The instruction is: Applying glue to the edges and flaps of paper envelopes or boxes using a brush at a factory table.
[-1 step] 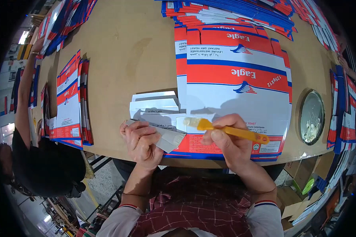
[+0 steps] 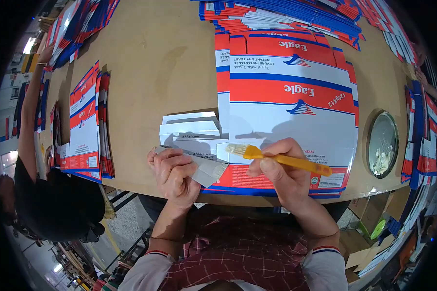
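My right hand (image 2: 281,169) grips a brush (image 2: 281,159) with an orange handle. Its pale bristles point left over the lower edge of a large flat carton blank (image 2: 291,106) printed in red, white and blue. My left hand (image 2: 172,174) curls its fingers over a folded white-grey carton flap (image 2: 209,170) at the table's near edge, just left of the bristles. Behind that flap lie a few overlapping white flaps (image 2: 189,128).
A round tin (image 2: 382,144) holding pale paste sits at the right of the brown table (image 2: 155,63). Stacks of flat cartons lie at the left (image 2: 85,126), along the far edge (image 2: 286,17) and at the right (image 2: 422,145). A person in black (image 2: 58,203) works at the left.
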